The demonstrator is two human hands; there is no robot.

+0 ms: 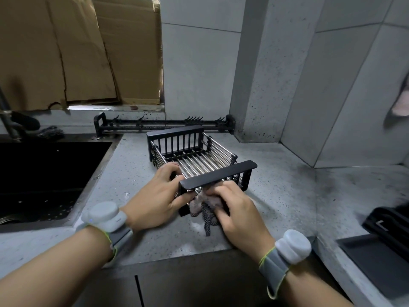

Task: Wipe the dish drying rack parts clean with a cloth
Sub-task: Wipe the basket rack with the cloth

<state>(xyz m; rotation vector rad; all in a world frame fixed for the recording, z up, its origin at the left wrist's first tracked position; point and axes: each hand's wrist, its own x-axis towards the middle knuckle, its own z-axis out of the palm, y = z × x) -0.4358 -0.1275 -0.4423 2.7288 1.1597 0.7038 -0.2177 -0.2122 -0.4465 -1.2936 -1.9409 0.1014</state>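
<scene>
A black-framed dish drying rack (200, 159) with shiny metal rods sits on the grey speckled countertop (283, 196) in the middle of the frame. The left hand (155, 196) grips the rack's near left corner, its fingers curled over the side rods and its thumb against the near black end panel. The right hand (238, 209) is closed around a bunched grey cloth (204, 203), pressing it against the lower part of that near end panel, under the flat top bar; a dark mesh tail of the cloth hangs down onto the countertop. Both wrists carry grey bands with rounded white modules.

Behind the rack, along the wall in the centre of the frame, lies a long black rail with hooks (163, 124). A dark sink (44, 173) fills the left side, with part of a faucet (8, 116) at the left edge. Brown cardboard (77, 49) covers the upper left. At the lower right lie a black tray (376, 260) and a further black piece, partly cut off by the frame edge. A pinkish cloth (400, 105) hangs at the right edge, blurred.
</scene>
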